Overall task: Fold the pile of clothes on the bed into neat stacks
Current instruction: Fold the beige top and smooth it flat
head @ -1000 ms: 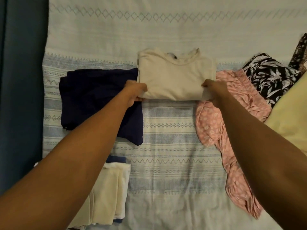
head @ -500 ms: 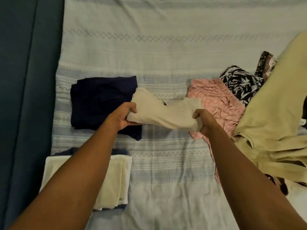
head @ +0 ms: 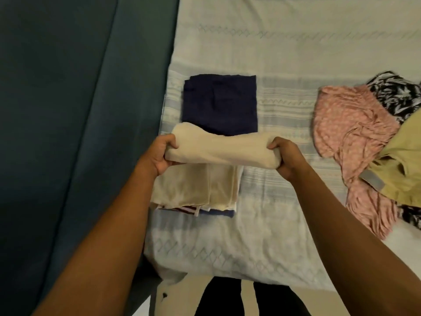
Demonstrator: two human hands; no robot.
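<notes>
Cloth (head: 218, 147), cream and folded, held by both grips just above the bed (head: 273, 224).
My left grip (head: 161, 153) curls around the left end of the cloth and my right grip (head: 284, 156) pinches the right end, so it hangs between them over the cream stack (head: 196, 185) near the bed's left edge. Behind it lies a folded navy piece (head: 219, 103). Well apart on the right, a pink garment (head: 350, 124), a yellow one (head: 405, 156) and a black-and-white one (head: 396, 96) lie unfolded together.

Left hand (head: 159, 153) and right hand (head: 284, 156) grip the folded cream shirt (head: 218, 148) over the folded cream stack (head: 198, 188) beside a folded navy garment (head: 219, 101).
</notes>
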